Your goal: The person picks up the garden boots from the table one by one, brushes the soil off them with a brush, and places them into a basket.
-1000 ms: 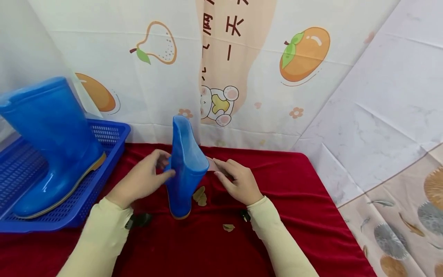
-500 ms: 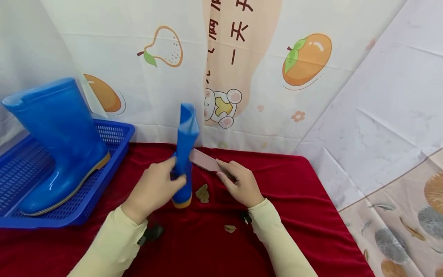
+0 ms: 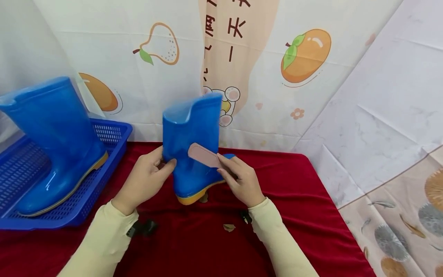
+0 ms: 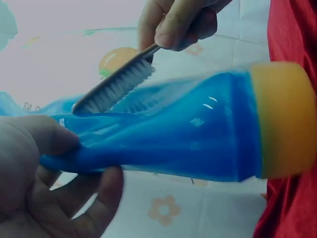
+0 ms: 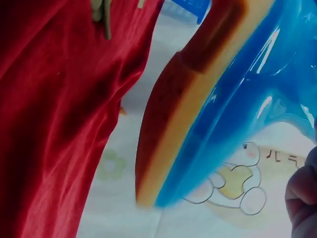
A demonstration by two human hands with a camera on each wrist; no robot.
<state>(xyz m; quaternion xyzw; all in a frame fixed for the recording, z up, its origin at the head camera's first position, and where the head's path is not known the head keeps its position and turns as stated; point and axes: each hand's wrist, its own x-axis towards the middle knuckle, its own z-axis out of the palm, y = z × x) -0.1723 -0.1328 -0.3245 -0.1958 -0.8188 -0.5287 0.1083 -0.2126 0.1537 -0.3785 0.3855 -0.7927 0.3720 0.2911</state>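
Note:
A blue rain boot (image 3: pixel 190 138) with a yellow-tan sole is held upright over the red cloth, its toe pointing right behind my right hand. My left hand (image 3: pixel 143 179) grips the back of its shaft, thumb on the near side. In my right hand (image 3: pixel 242 181) is a flat pinkish brush (image 3: pixel 204 156), pinched by its handle end. The left wrist view shows the brush's white bristles (image 4: pixel 119 89) turned toward the boot's blue surface (image 4: pixel 198 129). In the right wrist view the boot's sole (image 5: pixel 183 109) fills the middle, and only a bit of my right hand (image 5: pixel 303 193) shows.
At left a blue plastic basket (image 3: pixel 119 134) holds a second blue rain boot (image 3: pixel 52 130). Dry leaves (image 3: pixel 228 227) lie on the red cloth (image 3: pixel 287 215). A printed white curtain (image 3: pixel 259 88) hangs right behind the table.
My left hand has turned the boot from a narrow edge-on view to its side, toe now right. The brush now shows in front of the shaft, instead of partly behind it.

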